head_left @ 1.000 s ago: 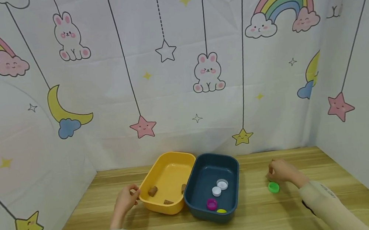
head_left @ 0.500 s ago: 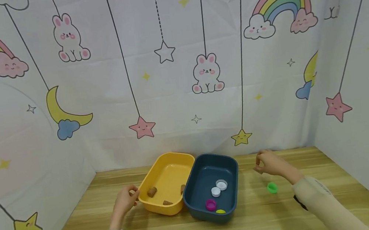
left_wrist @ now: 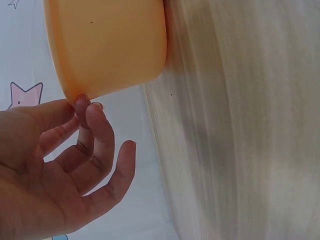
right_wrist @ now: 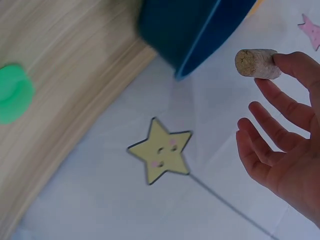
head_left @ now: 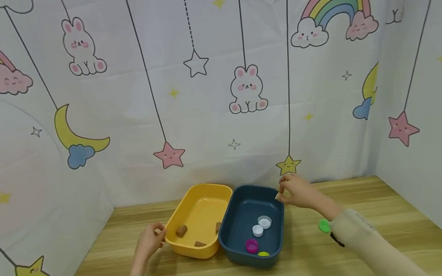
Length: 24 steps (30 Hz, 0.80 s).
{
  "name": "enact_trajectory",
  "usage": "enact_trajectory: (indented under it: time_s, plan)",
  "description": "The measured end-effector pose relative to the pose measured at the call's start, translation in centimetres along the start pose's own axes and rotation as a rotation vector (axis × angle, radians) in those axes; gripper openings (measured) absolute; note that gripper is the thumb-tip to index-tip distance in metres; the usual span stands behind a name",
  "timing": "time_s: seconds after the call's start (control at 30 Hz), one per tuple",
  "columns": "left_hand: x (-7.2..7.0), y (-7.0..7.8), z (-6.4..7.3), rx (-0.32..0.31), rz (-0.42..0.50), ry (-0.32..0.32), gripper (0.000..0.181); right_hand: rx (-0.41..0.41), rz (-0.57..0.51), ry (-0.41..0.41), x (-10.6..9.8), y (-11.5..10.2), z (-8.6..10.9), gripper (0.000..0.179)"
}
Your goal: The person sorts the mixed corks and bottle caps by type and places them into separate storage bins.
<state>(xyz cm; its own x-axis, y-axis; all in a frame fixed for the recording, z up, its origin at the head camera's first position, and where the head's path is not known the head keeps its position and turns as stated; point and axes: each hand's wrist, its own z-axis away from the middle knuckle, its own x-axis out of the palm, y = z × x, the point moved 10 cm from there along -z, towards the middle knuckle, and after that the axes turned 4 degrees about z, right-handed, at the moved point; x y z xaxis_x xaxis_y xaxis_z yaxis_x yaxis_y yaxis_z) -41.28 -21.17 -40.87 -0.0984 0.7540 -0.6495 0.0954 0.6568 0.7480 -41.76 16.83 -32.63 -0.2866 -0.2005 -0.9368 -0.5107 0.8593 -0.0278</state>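
Observation:
My right hand pinches a cork between thumb and forefinger, with the other fingers loosely bent. It hangs over the far right rim of the dark blue bin. My left hand grips the rim of the yellow bin at its left side, thumb and fingertips meeting at the edge. Several brown corks, one of them a cork near the left wall, lie inside the yellow bin. In the blue bin are two white caps, a purple cap and a yellow piece.
A green bottle cap lies on the wooden table, partly beside the right sleeve. The two bins stand side by side, touching. A white printed cloth hangs behind and along both sides of the table.
My right hand has lifted from the table near the green cap and moved left with the cork to the blue bin's rim. The left hand stays at the yellow bin.

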Motion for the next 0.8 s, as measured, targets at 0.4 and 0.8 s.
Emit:
enact_trajectory:
  time_s: [0.4, 0.8]
  plan:
    - [-0.2, -0.3, -1.1, 0.008, 0.005, -0.006, 0.011, -0.111, 0.017, 0.041, 0.3, -5.9, -2.8, 0.015]
    - [-0.2, -0.1, -1.0, 0.013, 0.003, -0.007, 0.010, -0.181, -0.048, 0.019, 0.7, -10.4, -4.7, 0.013]
